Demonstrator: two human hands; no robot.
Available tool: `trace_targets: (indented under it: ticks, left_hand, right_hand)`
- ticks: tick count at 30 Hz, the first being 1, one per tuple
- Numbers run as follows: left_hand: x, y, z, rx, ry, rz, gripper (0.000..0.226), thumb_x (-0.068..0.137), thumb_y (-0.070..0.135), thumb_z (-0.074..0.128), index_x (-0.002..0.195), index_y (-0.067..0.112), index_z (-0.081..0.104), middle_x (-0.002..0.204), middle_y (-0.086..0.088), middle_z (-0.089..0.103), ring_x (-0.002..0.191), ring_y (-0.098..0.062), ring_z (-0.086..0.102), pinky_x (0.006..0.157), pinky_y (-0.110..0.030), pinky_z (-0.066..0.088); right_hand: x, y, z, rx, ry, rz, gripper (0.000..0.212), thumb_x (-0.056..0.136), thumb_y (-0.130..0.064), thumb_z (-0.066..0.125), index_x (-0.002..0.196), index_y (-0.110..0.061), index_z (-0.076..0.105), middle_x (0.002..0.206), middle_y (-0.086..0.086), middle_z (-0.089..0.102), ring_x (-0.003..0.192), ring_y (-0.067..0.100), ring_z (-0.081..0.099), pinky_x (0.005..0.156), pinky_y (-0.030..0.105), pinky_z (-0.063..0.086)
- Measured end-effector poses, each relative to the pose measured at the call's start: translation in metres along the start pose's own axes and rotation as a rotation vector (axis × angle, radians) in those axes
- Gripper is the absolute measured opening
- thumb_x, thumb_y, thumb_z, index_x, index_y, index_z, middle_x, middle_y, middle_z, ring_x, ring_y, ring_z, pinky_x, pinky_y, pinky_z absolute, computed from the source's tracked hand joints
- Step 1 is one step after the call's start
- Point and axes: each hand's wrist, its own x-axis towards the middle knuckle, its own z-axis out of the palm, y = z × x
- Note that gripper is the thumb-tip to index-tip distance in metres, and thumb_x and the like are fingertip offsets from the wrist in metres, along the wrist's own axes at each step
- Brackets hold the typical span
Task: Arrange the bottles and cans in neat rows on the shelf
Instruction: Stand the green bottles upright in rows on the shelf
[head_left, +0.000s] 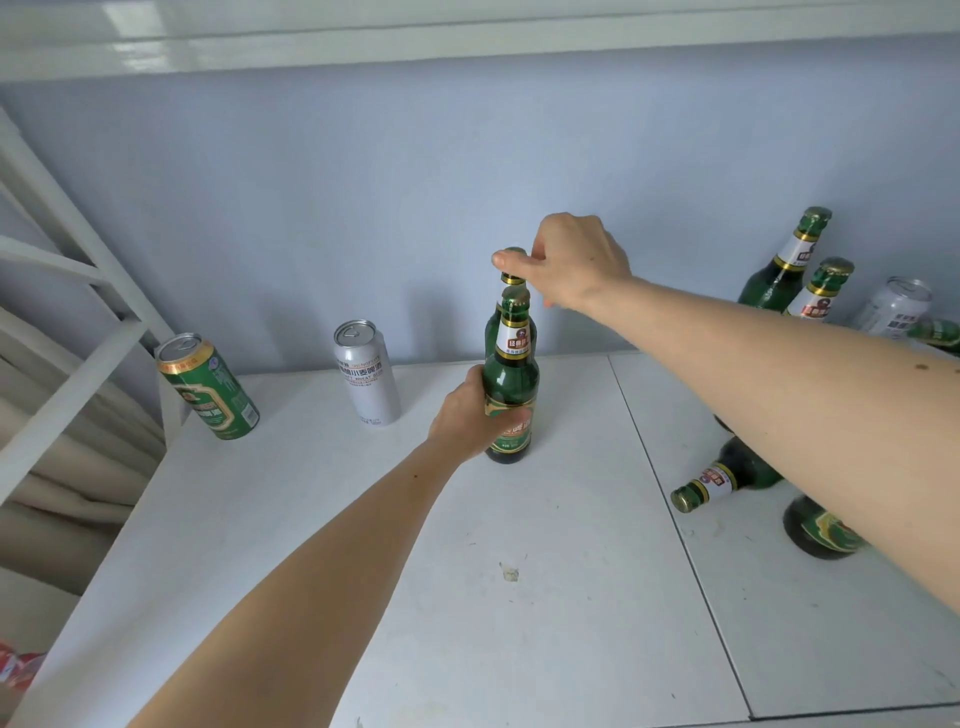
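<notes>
Near the middle of the white shelf (545, 597), 2 green bottles stand upright, one right behind the other. Left hand (470, 415) grips the front bottle (511, 384) around its body; right hand (569, 262) pinches the rear bottle (513, 260) at its cap. Left of them stand a silver can (366, 374) and a green can (208, 387); more bottles stand and lie at the right.

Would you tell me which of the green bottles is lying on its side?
The green bottle under the right forearm, its gold cap pointing toward the shelf's middle seam. The other bottles whose necks show stand upright, including the two the hands hold.
</notes>
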Motion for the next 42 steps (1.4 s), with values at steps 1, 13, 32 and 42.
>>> trace_targets:
  ticks: [1,13,32,42]
  left_hand:
    - [0.001,0.003,-0.002,-0.014,0.007,-0.001,0.068,0.074,0.042,0.076,0.130,0.020,0.043,0.122,0.003,0.060,0.113,-0.021,0.057,0.092,-0.041,0.051]
    - [0.005,0.013,-0.006,-0.106,0.054,0.063,0.070,0.071,0.027,0.083,0.130,0.019,0.048,0.118,0.002,0.062,0.107,-0.019,0.058,0.090,-0.033,0.051]
    - [0.033,0.019,-0.004,-0.132,0.109,0.046,0.072,0.070,0.028,0.085,0.131,0.017,0.049,0.121,-0.002,0.063,0.109,-0.022,0.059,0.093,-0.037,0.052]
    - [0.043,0.017,-0.003,-0.137,0.122,0.018,0.071,0.069,0.030,0.085,0.129,0.017,0.050,0.119,-0.001,0.063,0.109,-0.022,0.059,0.093,-0.039,0.052]
  right_hand:
    - [0.005,-0.001,-0.003,-0.012,0.019,0.003,0.049,0.084,-0.059,0.058,0.073,-0.012,0.054,0.077,0.004,0.062,0.087,0.030,0.062,0.060,0.030,0.039]
    - [0.060,-0.011,0.017,0.024,-0.255,0.022,0.040,0.085,-0.037,0.070,0.102,-0.001,0.066,0.080,0.013,0.071,0.071,0.027,0.073,0.076,0.042,0.061]
    - [0.098,-0.015,0.029,-0.043,-0.209,-0.036,0.022,0.085,-0.016,0.064,0.098,0.001,0.066,0.077,0.012,0.071,0.060,0.025,0.072,0.070,0.032,0.057]
    - [0.102,-0.015,0.034,-0.052,-0.171,-0.045,0.023,0.083,-0.015,0.064,0.097,0.002,0.067,0.075,0.014,0.073,0.061,0.026,0.067,0.064,0.030,0.053]
